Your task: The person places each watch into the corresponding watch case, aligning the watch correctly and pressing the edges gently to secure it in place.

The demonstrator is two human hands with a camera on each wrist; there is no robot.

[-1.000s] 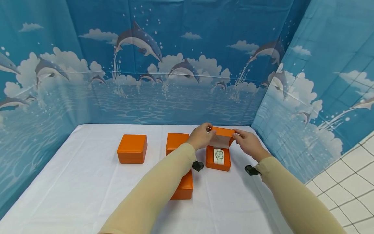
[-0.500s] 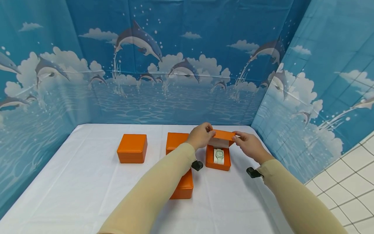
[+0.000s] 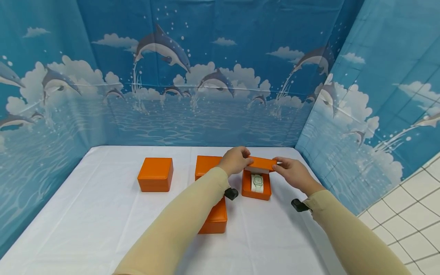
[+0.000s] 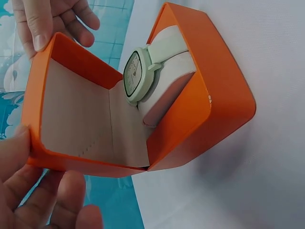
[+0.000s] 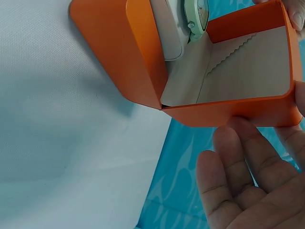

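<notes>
An orange watch box (image 3: 256, 195) stands on the white-covered table with its hinged lid (image 3: 264, 163) partly raised. Inside, a pale green wristwatch (image 3: 257, 183) is wrapped round a white cushion (image 4: 172, 78). My left hand (image 3: 235, 161) pinches the lid's left front corner between thumb and fingers. At the opposite corner, my right hand (image 3: 295, 173) grips the lid's edge, its other fingers (image 5: 214, 179) spread loosely below in the right wrist view. The lid's pale lining (image 4: 78, 109) shows in the left wrist view.
One closed orange box (image 3: 156, 175) sits at the left. Another box (image 3: 207, 165) is at the back middle, and an orange box (image 3: 214, 221) nearer me is partly covered by my left sleeve. A dolphin-print curtain (image 3: 206, 122) hangs behind the table.
The lid has tipped down toward the box base, with both hands holding its corners and lowering slightly with it. The watch and the other boxes stay where they were.
</notes>
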